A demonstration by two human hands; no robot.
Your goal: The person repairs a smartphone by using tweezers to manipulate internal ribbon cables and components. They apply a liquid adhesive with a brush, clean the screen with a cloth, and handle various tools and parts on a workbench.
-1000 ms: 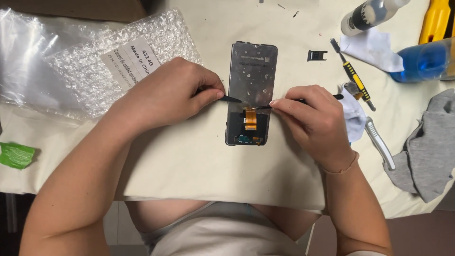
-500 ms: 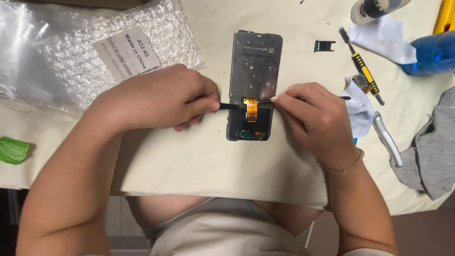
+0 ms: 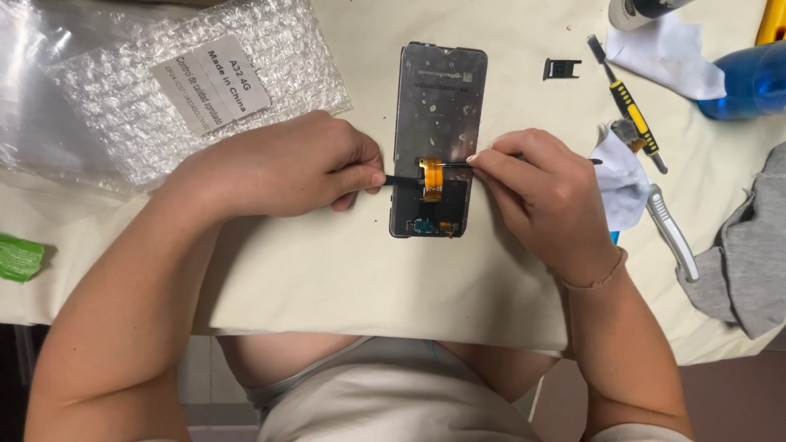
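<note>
A phone screen assembly (image 3: 438, 106) lies face down on the cream table cover (image 3: 344, 270), with an orange flex cable (image 3: 431, 178) across its lower part. My left hand (image 3: 286, 164) grips a thin black tool (image 3: 401, 180) whose tip meets the cable from the left. From the right, my right hand (image 3: 540, 196) pinches a slim dark tool (image 3: 454, 165) that touches the top of the cable.
A bubble-wrap bag (image 3: 196, 90) with a white label lies at the upper left. On the right are a small black tray (image 3: 561, 68), a yellow-and-black screwdriver (image 3: 626, 115), white cloths (image 3: 622, 180), a grey-handled tool (image 3: 671, 233), a blue bottle (image 3: 749, 82) and grey cloth (image 3: 745, 254). A green object (image 3: 18, 258) sits far left.
The view has shifted, so the phone part sits higher in the frame. Both hands stay at the orange cable with their tools; the tips have closed in on it slightly.
</note>
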